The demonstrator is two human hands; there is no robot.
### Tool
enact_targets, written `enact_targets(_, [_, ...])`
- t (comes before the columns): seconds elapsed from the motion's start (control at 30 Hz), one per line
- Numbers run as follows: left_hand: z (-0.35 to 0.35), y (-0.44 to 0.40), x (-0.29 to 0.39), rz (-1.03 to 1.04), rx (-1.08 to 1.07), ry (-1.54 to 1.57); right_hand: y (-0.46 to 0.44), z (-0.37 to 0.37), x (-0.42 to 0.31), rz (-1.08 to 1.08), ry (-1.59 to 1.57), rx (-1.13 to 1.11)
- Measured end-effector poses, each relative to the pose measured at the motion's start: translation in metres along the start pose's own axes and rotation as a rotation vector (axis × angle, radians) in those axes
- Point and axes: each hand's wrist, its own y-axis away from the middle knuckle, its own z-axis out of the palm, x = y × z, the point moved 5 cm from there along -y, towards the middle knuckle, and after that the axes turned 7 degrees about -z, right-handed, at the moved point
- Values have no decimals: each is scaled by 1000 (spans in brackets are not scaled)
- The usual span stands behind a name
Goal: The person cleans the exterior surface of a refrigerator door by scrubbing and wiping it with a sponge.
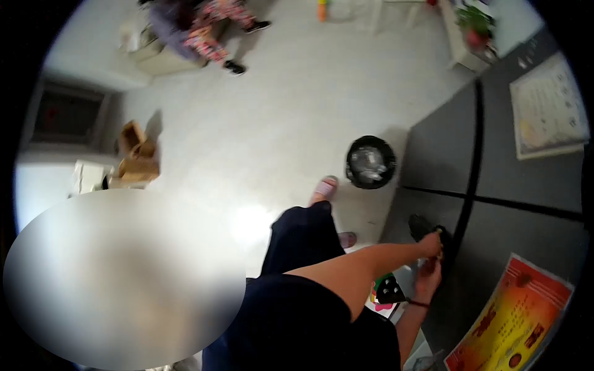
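My left hand (430, 245) reaches across to a tall dark grey panelled front (436, 154), its fingers curled close to a black gap between panels. Just below it, my right hand (427, 279), with a dark band on the wrist, is raised to the same spot. Both hands meet around something small that I cannot make out. A black object (420, 227) lies against the panel beside my left hand; its kind is unclear. Under my forearms shows a black item with white marks (389, 288), partly hidden.
A black-lined bin (370, 162) stands on the floor by the panels. Red-yellow sheet (513, 321) and pale certificate (549, 108) hang on the panels. Cardboard boxes (138, 162) are at left. A seated person (210, 34) and a potted plant (475, 28) are farther off.
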Motion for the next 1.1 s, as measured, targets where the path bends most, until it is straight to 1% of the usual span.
enact_targets(0.03, [2,-1,3,-52,43,-364,7,6,-6,-49,232,14])
enact_targets(0.07, [-7,15,-4,-161,17,-2,27,18,-25,-107,466,23])
enact_targets(0.1, [-27,37,2,-247,-3,361,47,37,-33,-193,532,-2])
enact_targets(0.13, [-37,54,8,-314,-19,726,41,31,-26,-195,554,-5])
enact_targets(0.17, [-38,60,8,-348,25,809,32,18,-21,-203,577,-2])
enact_targets(0.2, [-25,49,2,-318,94,734,30,17,-19,-212,601,7])
enact_targets(0.23, [-13,39,-5,-292,164,656,29,14,-16,-237,557,79])
enact_targets(0.27, [21,6,-17,-198,244,422,26,13,-12,-215,605,39])
enact_targets(0.33, [7,26,-14,-314,305,609,20,8,-11,-197,677,-21])
enact_targets(0.37, [-3,39,-11,-367,344,704,25,21,-13,-240,706,-55])
enact_targets(0.4, [17,25,-29,-369,295,797,22,26,-14,-302,805,-127])
enact_targets(0.43, [23,29,-28,-335,257,834,24,21,-27,-374,922,-159])
enact_targets(0.47, [12,56,-40,-309,263,822,40,32,-36,-412,1061,-141])
enact_targets(0.5, [9,66,-47,-263,248,823,56,36,-48,-382,1254,-121])
enact_targets(0.53, [12,73,-46,-212,217,835,67,46,-53,-415,1334,-92])
enact_targets(0.63, [21,82,-30,-113,173,860,67,73,-56,-469,1340,-62])
enact_targets(0.7, [37,92,-16,-52,207,848,65,75,-59,-454,1313,-52])
enact_targets(0.73, [30,94,-28,-52,255,851,60,90,-45,-468,1318,-35])
enact_targets(0.8, [23,80,-53,-193,478,779,62,72,-22,-732,1368,-164])
enact_targets(0.83, [18,67,-65,-288,577,731,63,65,-20,-715,1336,-153])
enact_targets(0.87, [8,51,-75,-307,647,867,60,65,-22,-700,1302,-144])
enact_targets(0.9, [-11,42,-76,-417,635,848,56,65,-24,-689,1267,-135])
enact_targets(0.93, [-21,32,-78,-457,549,869,54,63,-27,-680,1261,-137])
enact_targets(1.0, [-16,24,-85,-390,527,955,52,60,-28,-665,1245,-135])
enact_targets(1.1, [0,51,-63,-342,495,874,50,58,-28,-683,1255,-133])
